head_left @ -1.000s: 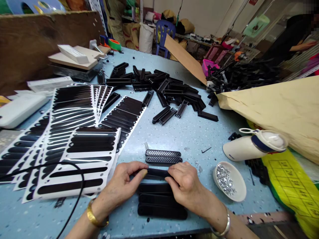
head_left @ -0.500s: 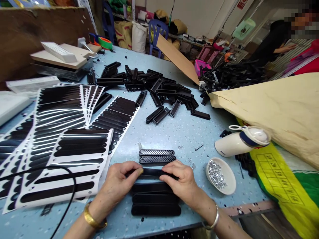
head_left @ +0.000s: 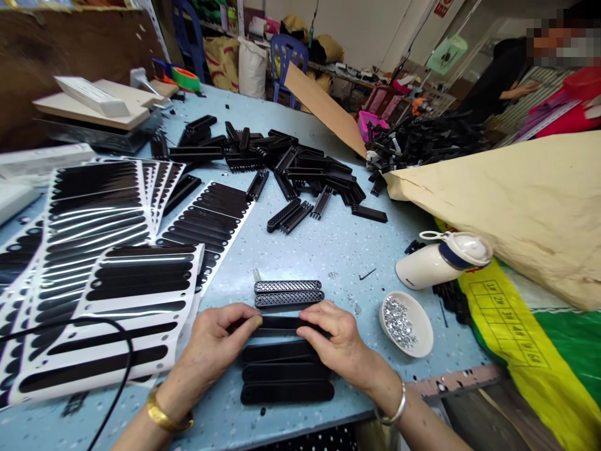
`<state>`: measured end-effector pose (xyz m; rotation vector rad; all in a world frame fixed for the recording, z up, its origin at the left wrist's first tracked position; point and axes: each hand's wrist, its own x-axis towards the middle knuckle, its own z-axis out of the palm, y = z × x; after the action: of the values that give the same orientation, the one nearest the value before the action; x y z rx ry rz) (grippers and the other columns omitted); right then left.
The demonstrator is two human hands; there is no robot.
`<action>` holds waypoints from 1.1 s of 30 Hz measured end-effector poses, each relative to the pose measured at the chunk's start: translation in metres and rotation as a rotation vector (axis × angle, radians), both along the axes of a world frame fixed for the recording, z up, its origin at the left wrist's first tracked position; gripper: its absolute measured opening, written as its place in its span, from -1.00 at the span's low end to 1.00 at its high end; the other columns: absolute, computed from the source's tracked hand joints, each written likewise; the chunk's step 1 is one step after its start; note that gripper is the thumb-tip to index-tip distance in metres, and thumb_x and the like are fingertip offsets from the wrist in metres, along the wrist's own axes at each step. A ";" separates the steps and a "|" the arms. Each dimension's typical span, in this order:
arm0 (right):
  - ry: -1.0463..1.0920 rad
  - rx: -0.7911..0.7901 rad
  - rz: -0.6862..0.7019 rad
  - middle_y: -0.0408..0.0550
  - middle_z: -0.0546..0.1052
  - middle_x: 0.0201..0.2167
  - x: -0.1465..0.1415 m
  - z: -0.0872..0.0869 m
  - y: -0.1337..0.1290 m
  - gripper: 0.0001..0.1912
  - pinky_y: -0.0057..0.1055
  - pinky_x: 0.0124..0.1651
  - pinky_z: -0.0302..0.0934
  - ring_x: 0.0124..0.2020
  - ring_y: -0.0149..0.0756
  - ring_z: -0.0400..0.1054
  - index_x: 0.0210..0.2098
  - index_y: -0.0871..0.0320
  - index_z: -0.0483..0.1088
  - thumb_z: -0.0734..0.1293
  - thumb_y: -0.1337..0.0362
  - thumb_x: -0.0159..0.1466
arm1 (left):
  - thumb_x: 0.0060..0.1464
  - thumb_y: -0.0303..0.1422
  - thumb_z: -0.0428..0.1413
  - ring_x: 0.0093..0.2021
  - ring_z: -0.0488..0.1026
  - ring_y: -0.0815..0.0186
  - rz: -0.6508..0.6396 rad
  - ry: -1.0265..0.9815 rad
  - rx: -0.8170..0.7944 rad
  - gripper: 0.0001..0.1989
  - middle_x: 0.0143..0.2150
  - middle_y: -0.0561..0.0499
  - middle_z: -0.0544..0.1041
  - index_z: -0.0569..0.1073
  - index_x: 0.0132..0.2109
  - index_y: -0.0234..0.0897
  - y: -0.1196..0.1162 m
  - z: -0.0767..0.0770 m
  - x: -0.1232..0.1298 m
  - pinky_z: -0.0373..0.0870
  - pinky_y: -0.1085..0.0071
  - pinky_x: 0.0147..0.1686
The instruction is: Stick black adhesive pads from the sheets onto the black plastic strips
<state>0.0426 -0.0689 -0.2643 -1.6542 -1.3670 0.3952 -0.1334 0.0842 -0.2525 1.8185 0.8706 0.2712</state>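
Observation:
A long black strip (head_left: 280,324) lies level between my hands, near the table's front. My left hand (head_left: 213,341) pinches its left end between thumb and fingers, and my right hand (head_left: 335,335) grips the right end the same way. Just beyond it are two black pieces with a lattice pattern (head_left: 288,293), side by side. Several smooth black pieces (head_left: 287,373) are lined up on the near side, partly beneath my right fingers. To the left, white sheets (head_left: 176,360) carry rows of black rounded strips.
Black parts (head_left: 305,166) are heaped at the back. On the right stand a bowl of small metal pieces (head_left: 425,341) and a white bottle (head_left: 422,266). A cable (head_left: 128,369) crosses the left sheets. A person (head_left: 500,81) is at the back right.
The whole view has shifted, so the table's contents appear slightly further left. Both hands keep their hold on the strip, which looks flatter against the piece beneath.

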 end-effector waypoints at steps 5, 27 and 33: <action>0.066 -0.011 -0.221 -0.01 0.59 -0.38 0.021 0.006 -0.023 -0.82 -0.34 -0.27 0.37 -0.34 -0.27 0.48 -0.27 0.17 0.56 0.29 0.34 0.31 | 0.03 -0.15 0.07 -0.37 0.55 0.22 -0.029 0.017 0.035 -0.71 -0.41 0.03 0.64 0.58 -0.36 -0.23 0.003 -0.002 0.000 0.41 0.38 -0.33; -0.063 0.115 -0.321 0.03 0.60 -0.40 0.013 -0.027 -0.033 -0.69 -0.46 -0.50 0.36 -0.54 -0.26 0.48 -0.26 0.17 0.55 0.29 0.08 0.32 | 0.17 -0.36 0.06 -0.16 0.53 0.16 -0.080 0.237 0.841 -0.81 -0.20 -0.11 0.62 0.55 -0.16 -0.25 -0.013 0.021 -0.058 0.41 0.29 -0.12; -0.295 0.369 -0.024 0.07 0.60 -0.31 -0.057 0.010 0.008 -0.83 -0.33 -0.24 0.42 -0.30 -0.15 0.51 -0.18 0.13 0.51 0.29 0.38 0.30 | 0.01 -0.59 -0.02 -0.02 0.52 -0.09 0.121 0.226 1.277 -0.63 -0.06 -0.21 0.62 0.52 -0.06 -0.31 0.009 -0.005 -0.157 0.41 0.02 -0.14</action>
<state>-0.0139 -0.0613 -0.2541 -1.4551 -1.5262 -0.1194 -0.2904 0.0936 -0.2570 3.0066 1.0594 0.8472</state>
